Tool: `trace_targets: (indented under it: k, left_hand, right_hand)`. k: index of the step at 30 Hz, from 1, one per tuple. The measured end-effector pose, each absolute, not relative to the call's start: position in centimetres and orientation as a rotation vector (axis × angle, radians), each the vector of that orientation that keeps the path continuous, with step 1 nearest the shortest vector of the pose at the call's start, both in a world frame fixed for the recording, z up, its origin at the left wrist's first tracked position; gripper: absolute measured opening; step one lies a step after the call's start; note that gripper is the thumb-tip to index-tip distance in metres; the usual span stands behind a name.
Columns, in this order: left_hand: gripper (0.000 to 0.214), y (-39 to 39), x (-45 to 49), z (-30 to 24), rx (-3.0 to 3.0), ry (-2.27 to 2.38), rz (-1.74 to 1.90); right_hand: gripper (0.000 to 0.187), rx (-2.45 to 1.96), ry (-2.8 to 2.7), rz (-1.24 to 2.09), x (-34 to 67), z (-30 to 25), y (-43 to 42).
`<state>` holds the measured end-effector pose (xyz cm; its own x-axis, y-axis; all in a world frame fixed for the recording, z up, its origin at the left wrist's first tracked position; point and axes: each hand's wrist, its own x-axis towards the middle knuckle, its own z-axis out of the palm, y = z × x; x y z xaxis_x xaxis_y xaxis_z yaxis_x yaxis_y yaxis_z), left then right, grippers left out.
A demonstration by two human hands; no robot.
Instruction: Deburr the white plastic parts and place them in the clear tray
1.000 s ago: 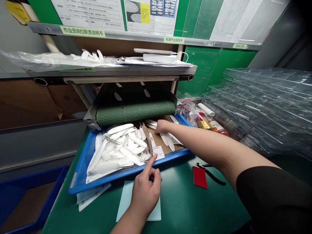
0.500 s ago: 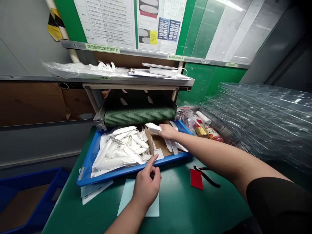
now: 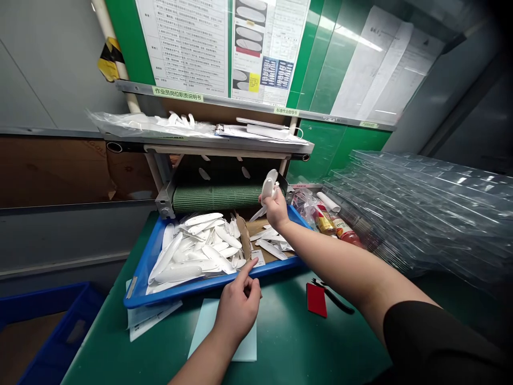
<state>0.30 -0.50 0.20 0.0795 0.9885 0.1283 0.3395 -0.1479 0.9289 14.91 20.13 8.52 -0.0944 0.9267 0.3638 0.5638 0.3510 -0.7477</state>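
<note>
My right hand point(image 3: 276, 210) is raised above the right end of the blue tray point(image 3: 141, 281), closed around a small bunch of white leaf-shaped plastic pieces point(image 3: 268, 188) that stick up in front of the green conveyor roller point(image 3: 216, 197). A heap of the same white pieces point(image 3: 198, 248) fills the tray's left half. A cardboard divider point(image 3: 243, 241) splits the tray, and a few pieces lie on the brown cardboard to its right. My left hand point(image 3: 237, 303) rests on the green table in front of the tray, fingers curled, index finger pointing at the tray's front edge.
A red card point(image 3: 316, 299) and black cutters point(image 3: 332, 296) lie on the green table to the right. Bottles in a plastic bag point(image 3: 331, 220) and a stack of clear plastic trays point(image 3: 420, 203) stand at the right. A pale sheet point(image 3: 204, 330) lies under my left hand. A blue bin point(image 3: 48, 331) sits low left.
My right hand has gathered white pieces from the tray's right side and lifted them up in front of the roller. My left hand has stayed by the tray's front edge. The camera tilted upward.
</note>
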Motion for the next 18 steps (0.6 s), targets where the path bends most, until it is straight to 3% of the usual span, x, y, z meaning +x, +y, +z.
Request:
trace_targets:
  k: [6, 11, 15, 18]
  left_hand:
    - [0.055, -0.5, 0.1, -0.1, 1.597, 1.338, 1.067]
    - [0.056, -0.7, 0.1, 0.4, 1.542, 1.215, 1.103]
    - [0.056, -1.6, 1.0, 1.0, 1.429, 1.082, 1.058]
    - [0.063, -2.4, 2.6, 1.1, 1.294, 0.914, 0.972]
  right_hand:
    - [0.033, -1.267, -1.298, 0.987, 16.3, 11.4, 19.6]
    - [0.038, -1.273, -1.035, 1.335, 18.9, 11.4, 13.9]
    - [0.017, -1.190, -0.872, 1.440, 19.8, 9.0, 7.4]
    - [0.020, -1.129, -0.780, 1.423, 19.3, 6.8, 3.6]
